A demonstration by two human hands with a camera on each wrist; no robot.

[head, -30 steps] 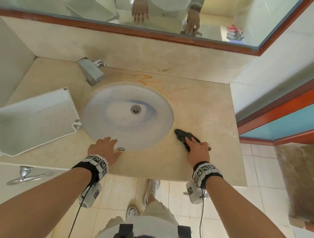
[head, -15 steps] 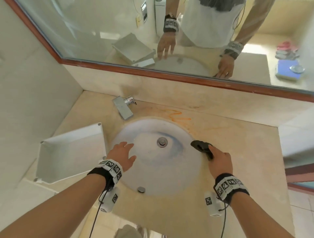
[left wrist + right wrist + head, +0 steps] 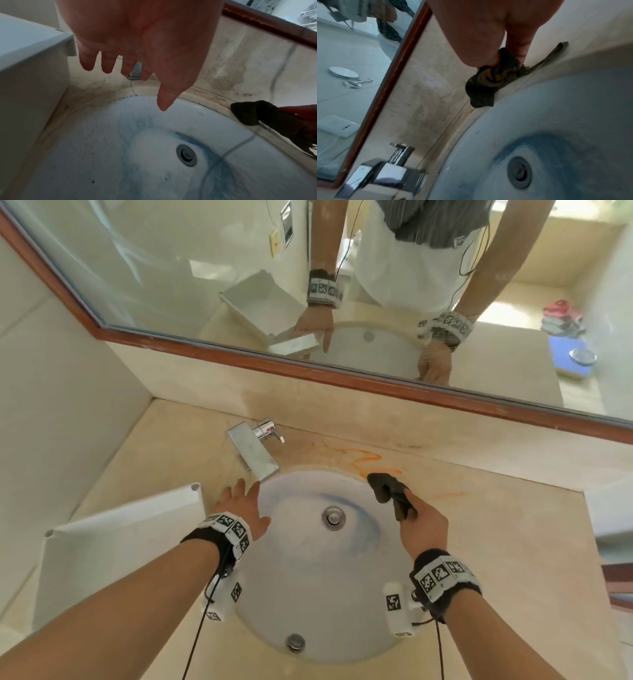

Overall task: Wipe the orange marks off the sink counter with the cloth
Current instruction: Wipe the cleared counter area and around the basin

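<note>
Orange marks [image 3: 366,459] squiggle across the beige counter [image 3: 496,542] behind the round white sink [image 3: 308,587], with a fainter streak [image 3: 445,494] to the right. My right hand [image 3: 416,517] grips a dark cloth [image 3: 388,489] [image 3: 489,82] [image 3: 247,112], whose front end lies on the sink's back rim just below the squiggle. My left hand [image 3: 241,503] [image 3: 137,54] hovers with straight, spread fingers over the sink's left rim, holding nothing, near the tap.
A chrome tap [image 3: 255,448] stands at the back left of the sink. A white plastic tray [image 3: 113,546] lies on the counter at the left. A wood-framed mirror [image 3: 308,302] runs above the backsplash. The drain [image 3: 333,517] sits mid-basin amid blue stains.
My right hand has carried the cloth from the counter's front right up to the sink's back rim by the orange squiggle. My left hand moved from the front rim toward the tap.
</note>
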